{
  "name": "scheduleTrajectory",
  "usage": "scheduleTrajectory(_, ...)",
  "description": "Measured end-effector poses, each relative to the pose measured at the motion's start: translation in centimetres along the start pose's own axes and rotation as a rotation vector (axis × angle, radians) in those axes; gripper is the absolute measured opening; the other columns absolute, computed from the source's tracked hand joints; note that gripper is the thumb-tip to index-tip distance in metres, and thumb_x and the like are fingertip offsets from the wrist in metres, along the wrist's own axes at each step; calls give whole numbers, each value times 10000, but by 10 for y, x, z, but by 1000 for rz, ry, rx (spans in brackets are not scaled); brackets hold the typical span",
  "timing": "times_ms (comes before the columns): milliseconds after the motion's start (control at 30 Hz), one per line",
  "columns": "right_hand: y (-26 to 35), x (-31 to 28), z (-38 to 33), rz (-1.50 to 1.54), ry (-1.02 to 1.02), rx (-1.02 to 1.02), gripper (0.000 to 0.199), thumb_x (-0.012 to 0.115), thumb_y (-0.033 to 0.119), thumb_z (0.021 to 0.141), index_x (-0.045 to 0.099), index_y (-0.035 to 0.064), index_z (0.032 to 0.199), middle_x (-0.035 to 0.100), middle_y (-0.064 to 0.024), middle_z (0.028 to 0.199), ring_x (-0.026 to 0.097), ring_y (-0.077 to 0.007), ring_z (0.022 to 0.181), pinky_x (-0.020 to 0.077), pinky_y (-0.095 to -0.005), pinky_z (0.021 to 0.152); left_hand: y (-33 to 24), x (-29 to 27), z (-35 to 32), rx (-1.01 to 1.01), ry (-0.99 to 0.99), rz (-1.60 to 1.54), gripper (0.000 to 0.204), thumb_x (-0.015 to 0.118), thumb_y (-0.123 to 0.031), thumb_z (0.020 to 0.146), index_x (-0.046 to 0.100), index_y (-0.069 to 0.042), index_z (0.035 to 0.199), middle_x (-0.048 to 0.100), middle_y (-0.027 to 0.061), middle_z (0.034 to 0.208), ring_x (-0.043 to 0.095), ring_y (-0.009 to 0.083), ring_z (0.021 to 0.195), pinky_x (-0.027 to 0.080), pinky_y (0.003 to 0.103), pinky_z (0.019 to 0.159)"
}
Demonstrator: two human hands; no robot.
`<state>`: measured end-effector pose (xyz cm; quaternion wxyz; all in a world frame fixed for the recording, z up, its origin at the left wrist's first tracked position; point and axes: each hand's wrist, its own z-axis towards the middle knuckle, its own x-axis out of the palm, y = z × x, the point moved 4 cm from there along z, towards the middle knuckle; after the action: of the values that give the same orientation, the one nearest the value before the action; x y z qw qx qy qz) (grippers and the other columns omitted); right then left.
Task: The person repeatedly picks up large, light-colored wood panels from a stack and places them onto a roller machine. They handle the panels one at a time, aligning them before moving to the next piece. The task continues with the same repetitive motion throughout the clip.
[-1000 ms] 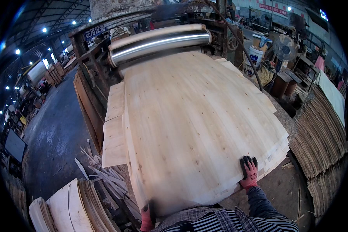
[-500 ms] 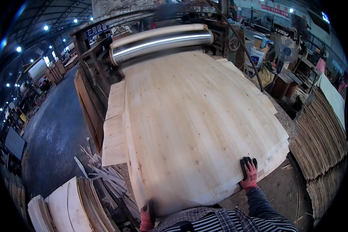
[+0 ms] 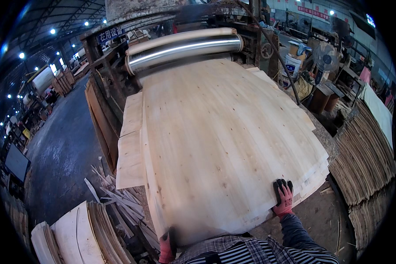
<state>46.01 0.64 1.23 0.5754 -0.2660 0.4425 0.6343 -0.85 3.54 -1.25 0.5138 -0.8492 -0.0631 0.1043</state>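
Observation:
A broad pale wood veneer sheet (image 3: 220,132) with small knots lies on a stack of similar sheets in front of me. Its far end reaches a shiny metal roller (image 3: 185,53). My right hand (image 3: 284,198), in a pink and black glove, rests on the sheet's near right edge with its fingers stretched out over the top. At the near left corner is my left hand (image 3: 166,247), gloved alike, touching the sheet's edge. A dark blur hides its fingers, so their grip cannot be made out.
Left of the stack lie loose wood strips (image 3: 127,207) and a bundle of veneer (image 3: 79,233). Brown boards (image 3: 101,123) lean beside the machine frame. A tall veneer pile (image 3: 365,154) stands at right. Farther back are a fan (image 3: 325,57) and a white bucket (image 3: 291,65).

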Motion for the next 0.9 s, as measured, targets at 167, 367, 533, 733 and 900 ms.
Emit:
scheduleTrajectory(167, 0, 1, 2, -5, 18, 5, 670, 632, 240, 454, 488, 15, 1069, 414, -200, 1173, 361, -400, 1094, 275, -479, 938, -8, 2, -6, 10, -5, 6, 420, 566, -344, 794, 595, 63, 895, 587, 42, 713, 478, 89, 615, 398, 238, 539)
scheduleTrajectory(367, -1, 3, 1, 1, 12, -8, 677, 628, 237, 449, 487, 17, 1073, 409, -196, 1181, 352, -394, 1104, 267, -476, 946, 11, -6, 5, -4, 2, 28, 388, 547, -312, 812, 594, 60, 909, 588, 47, 708, 474, 78, 614, 399, 235, 534)
scheduleTrajectory(533, -1, 1, -1, 0, 26, 16, 668, 629, 225, 443, 496, 15, 1063, 409, -196, 1180, 346, -391, 1111, 264, -475, 947, 3, -2, 3, 10, 10, 20, 367, 536, -295, 821, 596, 56, 911, 595, 49, 715, 479, 76, 624, 407, 235, 554)
scheduleTrajectory(733, 3, -2, 5, 0, 10, -23, 642, 623, 208, 449, 502, 9, 1048, 412, -198, 1178, 345, -396, 1116, 267, -476, 945, 13, -4, 7, 102, 3, -18, 353, 545, -285, 816, 599, 52, 902, 592, 40, 706, 471, 74, 615, 402, 233, 550)
scheduleTrajectory(900, 6, -3, 5, -3, -7, -19, 637, 622, 196, 450, 499, 9, 1047, 418, -198, 1172, 342, -401, 1119, 273, -478, 942, 5, -2, 1, 22, 19, -9, 361, 548, -290, 814, 597, 59, 893, 589, 41, 702, 470, 73, 614, 396, 225, 540)
